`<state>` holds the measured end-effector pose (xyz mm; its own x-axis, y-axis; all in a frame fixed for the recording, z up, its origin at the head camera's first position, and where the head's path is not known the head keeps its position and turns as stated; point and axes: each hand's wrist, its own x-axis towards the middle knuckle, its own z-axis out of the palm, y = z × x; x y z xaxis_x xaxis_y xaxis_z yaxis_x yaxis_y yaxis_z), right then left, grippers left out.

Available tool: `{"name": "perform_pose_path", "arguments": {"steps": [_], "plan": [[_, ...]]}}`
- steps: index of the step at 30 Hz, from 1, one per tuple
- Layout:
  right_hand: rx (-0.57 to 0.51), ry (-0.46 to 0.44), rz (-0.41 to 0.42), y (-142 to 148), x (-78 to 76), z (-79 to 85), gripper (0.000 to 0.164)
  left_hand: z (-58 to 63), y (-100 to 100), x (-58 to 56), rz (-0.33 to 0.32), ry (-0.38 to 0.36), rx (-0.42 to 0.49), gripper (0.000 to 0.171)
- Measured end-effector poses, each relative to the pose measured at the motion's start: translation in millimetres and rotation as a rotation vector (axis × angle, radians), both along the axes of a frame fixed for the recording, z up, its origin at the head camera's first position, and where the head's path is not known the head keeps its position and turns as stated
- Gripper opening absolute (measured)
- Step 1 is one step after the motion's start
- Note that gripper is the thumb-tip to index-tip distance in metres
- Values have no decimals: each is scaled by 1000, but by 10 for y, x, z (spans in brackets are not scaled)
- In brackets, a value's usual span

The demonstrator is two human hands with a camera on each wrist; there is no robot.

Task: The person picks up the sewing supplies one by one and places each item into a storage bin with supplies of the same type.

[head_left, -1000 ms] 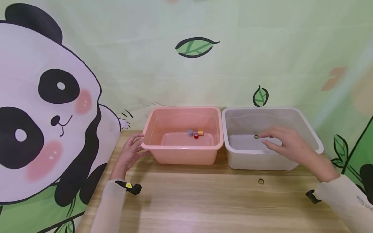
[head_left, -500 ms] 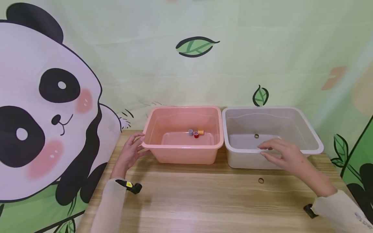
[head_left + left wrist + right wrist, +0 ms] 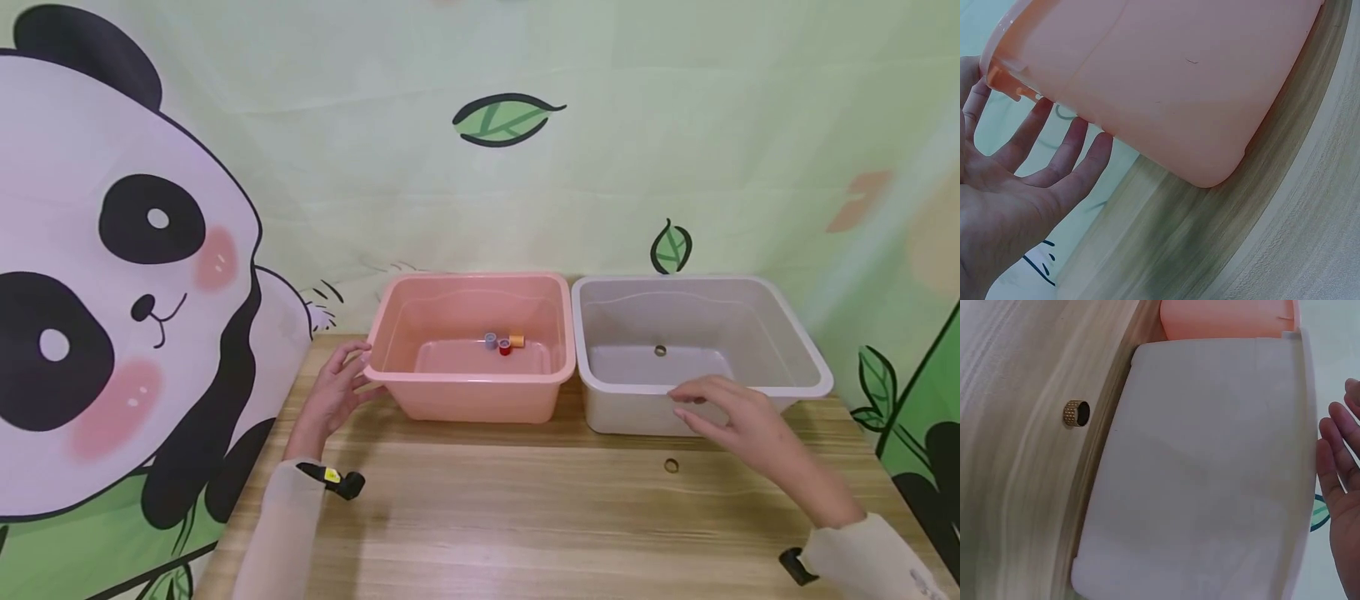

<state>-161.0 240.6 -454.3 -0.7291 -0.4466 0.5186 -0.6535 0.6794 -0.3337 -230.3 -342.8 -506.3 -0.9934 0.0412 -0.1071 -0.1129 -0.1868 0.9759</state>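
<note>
My left hand (image 3: 335, 396) is at the left end of a pink plastic basin (image 3: 472, 403), its spread, fairly straight fingertips touching the outer wall below the rim in the left wrist view. Over the front rim of a grey-white basin (image 3: 630, 412) hovers my right hand (image 3: 742, 425), fingers loosely bent, with nothing seen between thumb and fingers. A small gold-coloured ring (image 3: 660, 355) lies inside that basin. Another ring, with a dotted outer surface (image 3: 1071, 414), stands on the table before it. The pink basin holds small blue-grey (image 3: 491, 342), red (image 3: 505, 349) and orange (image 3: 517, 342) cylinders.
Both basins stand side by side on a wood-grain table (image 3: 480, 517), against a green cloth backdrop (image 3: 360, 167) printed with a panda and leaves. Black wrist cameras (image 3: 797, 567) are worn at both cuffs.
My right hand has drawn back toward me from over the grey-white basin's inside to its front rim. The left hand, basins, rings and cylinders stay where they were.
</note>
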Motion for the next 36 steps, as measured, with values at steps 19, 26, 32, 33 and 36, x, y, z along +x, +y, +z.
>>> {"name": "perform_pose_path", "arguments": {"steps": [19, 26, 32, 33, 36], "plan": [[-82, 1, 46, 97, 110, -383, 36, -26, -27, -10, -1, 13, 8, 18], [-82, -31, 19, 180, 98, -549, 35, -21, -18, -10, -2, 13, 2, 19], [-90, -33, 19, 254, 58, -706, 39, -17, -11, -16, 0, 8, -13, 20], [-91, -36, 20, 263, 52, -732, 39, -16, -12, -14, 1, 8, -13, 20], [-94, -55, 24, 286, 36, -807, 39, -14, -15, -8, 2, 10, -9, 19]]}}
